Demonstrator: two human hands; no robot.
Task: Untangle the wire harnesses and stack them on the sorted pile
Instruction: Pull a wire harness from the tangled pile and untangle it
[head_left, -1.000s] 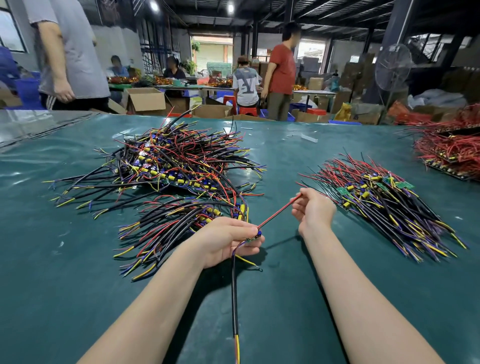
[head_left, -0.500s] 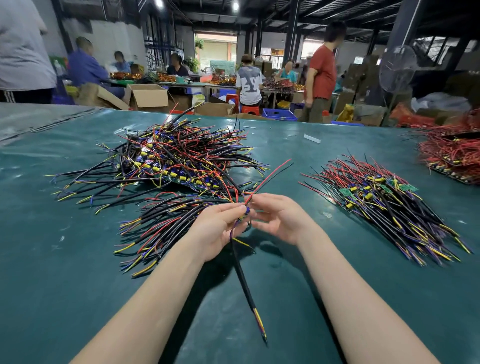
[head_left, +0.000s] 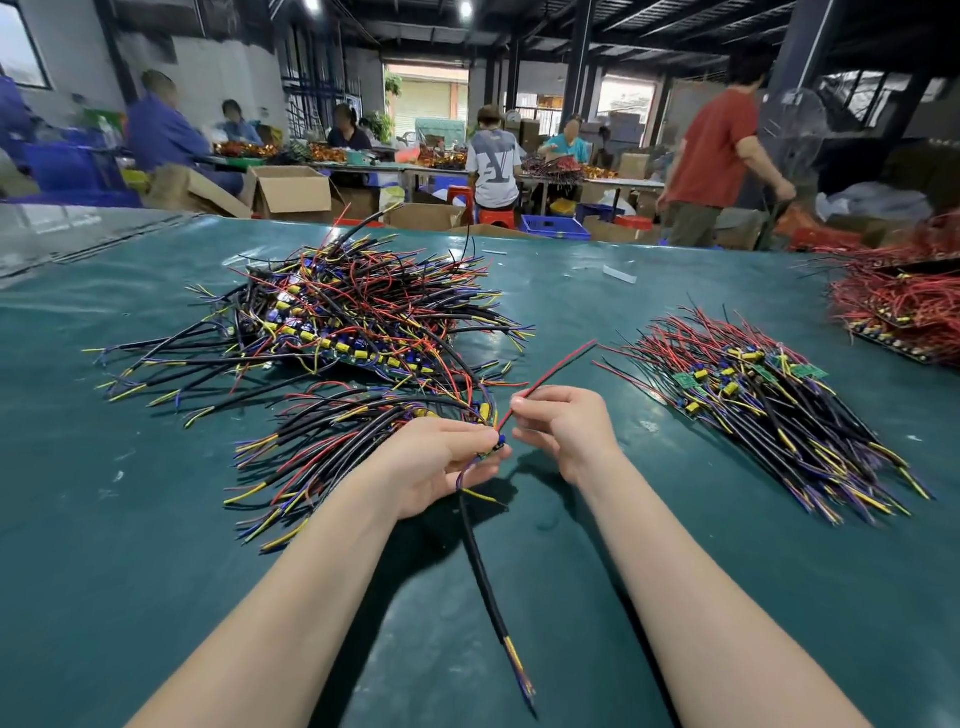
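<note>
One wire harness (head_left: 485, 577) is held between both hands above the green table. My left hand (head_left: 441, 462) pinches its small blue component in the middle, and the black sheathed tail hangs down towards me. My right hand (head_left: 563, 423) pinches the red and black wires, which stick up and to the right. A big tangled pile (head_left: 353, 322) of harnesses lies at the left, with a smaller loose bunch (head_left: 322, 447) just in front of it, beside my left hand. The sorted pile (head_left: 769, 410) lies neatly at the right.
The green table cover (head_left: 130, 519) spreads all around. A heap of red wires on boards (head_left: 904, 306) lies at the far right edge. Several people work at tables and cardboard boxes behind the far edge.
My right hand slid in along the red wire to my left hand, then drew slightly apart. The black tail swung from straight down to slanting right. The camera tilted.
</note>
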